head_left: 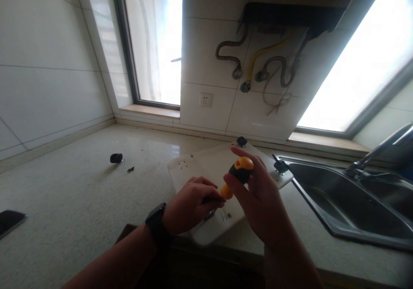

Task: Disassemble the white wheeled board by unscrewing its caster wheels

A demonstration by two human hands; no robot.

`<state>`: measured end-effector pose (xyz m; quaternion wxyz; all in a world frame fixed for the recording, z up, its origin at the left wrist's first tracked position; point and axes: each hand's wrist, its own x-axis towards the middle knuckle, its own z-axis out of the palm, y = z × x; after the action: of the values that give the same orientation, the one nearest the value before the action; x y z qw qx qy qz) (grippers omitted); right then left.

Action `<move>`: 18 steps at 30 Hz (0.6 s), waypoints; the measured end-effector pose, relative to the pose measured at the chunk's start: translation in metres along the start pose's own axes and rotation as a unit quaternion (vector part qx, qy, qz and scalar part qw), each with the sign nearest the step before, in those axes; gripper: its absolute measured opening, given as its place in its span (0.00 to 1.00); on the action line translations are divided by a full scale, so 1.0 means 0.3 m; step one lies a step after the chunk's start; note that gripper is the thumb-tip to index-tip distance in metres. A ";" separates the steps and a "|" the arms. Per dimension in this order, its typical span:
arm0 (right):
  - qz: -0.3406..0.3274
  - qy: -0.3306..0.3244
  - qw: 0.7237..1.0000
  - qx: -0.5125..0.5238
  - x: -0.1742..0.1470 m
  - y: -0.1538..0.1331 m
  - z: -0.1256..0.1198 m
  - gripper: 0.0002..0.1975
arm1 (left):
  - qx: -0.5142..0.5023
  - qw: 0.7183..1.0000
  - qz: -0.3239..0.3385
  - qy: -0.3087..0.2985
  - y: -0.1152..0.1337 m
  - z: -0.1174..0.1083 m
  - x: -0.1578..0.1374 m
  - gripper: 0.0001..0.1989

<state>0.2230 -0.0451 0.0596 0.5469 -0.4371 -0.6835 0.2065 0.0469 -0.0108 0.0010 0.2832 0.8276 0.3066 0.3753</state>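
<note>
A white board [206, 162] lies tilted across the counter, underside up. My right hand [258, 194] is wrapped round an orange and black screwdriver [242, 170], its tip end pointing down at the board's near part. Close beside that tip, my left hand [196, 198] has its fingers closed on a dark caster, mostly hidden beneath them. Two black casters stand on the far corners: one caster [241, 141] at the back and another caster [281, 166] by the sink. The left corner has only small screw holes [183, 165].
A loose black caster [116, 158] and small dark bits [130, 169] lie on the speckled counter [97, 203]. A phone [11, 221] rests at the left edge. To the right are a steel sink [322, 203] and faucet [358, 165]. Hoses [226, 58] hang on the wall.
</note>
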 end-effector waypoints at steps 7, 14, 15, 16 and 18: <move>-0.007 -0.012 0.996 0.090 -0.005 0.007 0.014 0.20 | -0.002 0.996 -0.068 0.056 -0.014 0.020 -0.009 0.04; -0.007 -0.015 1.000 -0.021 0.000 -0.008 0.013 0.25 | -0.002 0.994 -0.070 0.079 -0.024 0.057 -0.017 0.10; -0.001 -0.012 0.999 -0.029 0.001 -0.009 0.013 0.25 | -0.001 0.994 -0.070 0.082 -0.025 0.062 -0.018 0.11; 0.007 -0.007 0.999 -0.031 0.002 -0.011 0.013 0.25 | -0.001 0.994 -0.070 0.084 -0.026 0.066 -0.019 0.11; 0.023 0.003 1.000 -0.011 0.001 -0.011 0.014 0.25 | 0.004 0.994 -0.071 0.087 -0.027 0.068 -0.020 0.11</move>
<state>0.2178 -0.0457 0.0609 0.5397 -0.4588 -0.6738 0.2102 0.0576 -0.0147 -0.0188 0.2785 0.7691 0.3892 0.4235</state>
